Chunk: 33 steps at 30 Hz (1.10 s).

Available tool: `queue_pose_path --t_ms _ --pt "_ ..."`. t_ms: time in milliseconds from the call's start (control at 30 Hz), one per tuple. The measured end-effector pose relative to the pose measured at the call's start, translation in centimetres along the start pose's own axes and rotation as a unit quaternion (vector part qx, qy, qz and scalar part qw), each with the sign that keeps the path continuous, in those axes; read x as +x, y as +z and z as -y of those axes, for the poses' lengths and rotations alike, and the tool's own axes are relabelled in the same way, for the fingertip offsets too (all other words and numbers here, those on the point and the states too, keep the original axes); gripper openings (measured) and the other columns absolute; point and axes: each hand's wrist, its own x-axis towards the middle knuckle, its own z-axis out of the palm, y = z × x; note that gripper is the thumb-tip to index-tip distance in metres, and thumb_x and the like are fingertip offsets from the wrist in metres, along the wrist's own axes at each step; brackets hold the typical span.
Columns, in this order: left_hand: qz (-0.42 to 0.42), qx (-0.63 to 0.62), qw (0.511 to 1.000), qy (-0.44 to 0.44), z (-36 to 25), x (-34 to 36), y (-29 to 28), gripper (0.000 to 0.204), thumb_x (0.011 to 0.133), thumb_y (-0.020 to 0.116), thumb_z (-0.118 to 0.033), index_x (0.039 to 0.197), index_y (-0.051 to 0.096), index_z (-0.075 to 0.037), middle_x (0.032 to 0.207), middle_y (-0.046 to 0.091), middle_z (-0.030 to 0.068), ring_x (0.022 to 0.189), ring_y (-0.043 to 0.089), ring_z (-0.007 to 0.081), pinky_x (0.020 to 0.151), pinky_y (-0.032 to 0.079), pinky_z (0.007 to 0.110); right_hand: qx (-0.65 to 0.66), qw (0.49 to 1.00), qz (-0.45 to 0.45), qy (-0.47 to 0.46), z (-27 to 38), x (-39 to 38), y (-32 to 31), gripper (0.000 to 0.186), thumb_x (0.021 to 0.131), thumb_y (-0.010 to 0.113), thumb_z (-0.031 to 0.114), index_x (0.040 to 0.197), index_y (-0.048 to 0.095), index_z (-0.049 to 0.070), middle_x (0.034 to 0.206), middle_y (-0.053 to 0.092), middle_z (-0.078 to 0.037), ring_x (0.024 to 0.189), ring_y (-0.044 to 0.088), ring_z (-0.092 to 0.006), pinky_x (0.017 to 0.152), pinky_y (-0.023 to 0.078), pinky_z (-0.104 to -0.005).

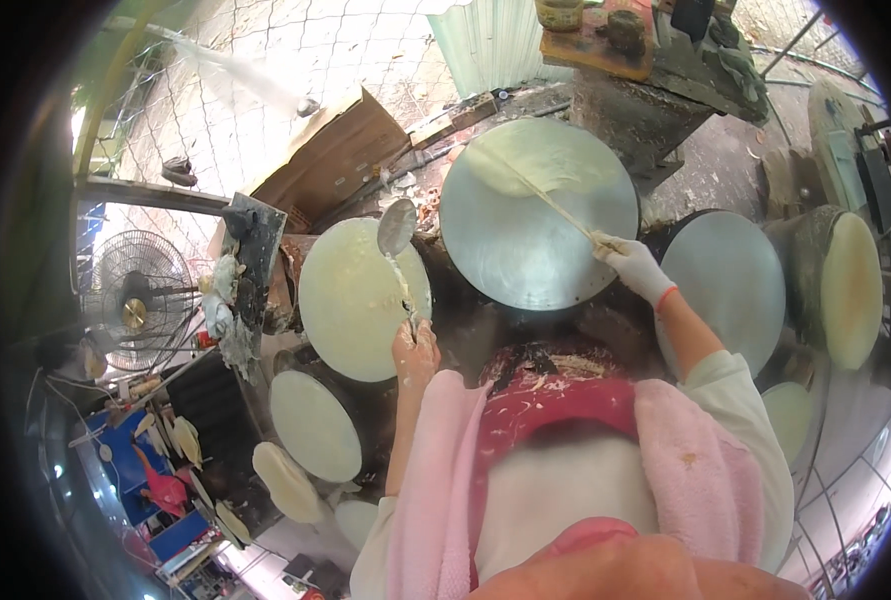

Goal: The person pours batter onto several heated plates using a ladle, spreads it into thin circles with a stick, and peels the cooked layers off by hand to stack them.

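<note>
My left hand (417, 350) is closed round the batter-smeared handle of a ladle (397, 228). The ladle's bowl is over the far right part of a round griddle covered in pale batter (350, 300). In a white glove with an orange cuff, my right hand (633, 268) grips the near end of a long thin stick (545, 197). That stick slants away to the left across a large round metal griddle (525, 262). Pale yellow batter (540, 152) lies over the far part of this griddle, while its near part is bare metal.
Another bare griddle (730, 290) stands to the right, with a batter-covered one (850, 290) beyond. Further pale rounds (315, 425) run down the left. A cardboard box (340, 160), a standing fan (135, 300) and a dirty stand (615, 120) surround the work area. Wire mesh stretches behind.
</note>
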Motion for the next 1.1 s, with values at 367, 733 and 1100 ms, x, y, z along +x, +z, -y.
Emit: queue_pose_path --t_ms 367,733,1100 --pt "-0.055 0.022 0.997 -0.039 1.0 -2.0 1.2 0.009 0.094 0.048 -0.011 0.090 0.050 -0.004 0.060 0.044 -0.0019 0.039 0.036 0.0047 0.034 0.029 0.022 0.005 0.996 0.086 0.000 -0.4 2.1 -3.6 0.034 0.087 0.060 0.012 0.119 0.060 0.001 0.093 0.062 0.004 0.078 0.052 -0.0032 0.073 0.043 -0.0176" --pt "-0.071 0.054 0.996 -0.017 6.7 -1.2 -0.6 0.013 0.091 0.051 -0.012 0.082 0.050 -0.003 0.062 0.047 -0.0005 0.048 0.039 0.0058 0.041 0.033 0.022 -0.042 0.976 0.203 0.063 -0.3 5.2 -6.2 0.036 0.084 0.063 0.011 0.119 0.061 0.002 0.098 0.063 0.002 0.085 0.054 -0.0057 0.079 0.044 -0.0197" --pt "-0.109 0.320 0.940 0.039 7.2 4.4 -0.5 0.020 0.089 0.052 -0.016 0.084 0.051 0.003 0.069 0.058 0.0238 0.062 0.056 0.0380 0.058 0.044 0.043 -0.082 0.961 0.263 0.034 0.8 7.5 -7.5 0.039 0.085 0.062 0.013 0.122 0.058 0.001 0.104 0.063 0.000 0.090 0.055 -0.0088 0.083 0.043 -0.0217"
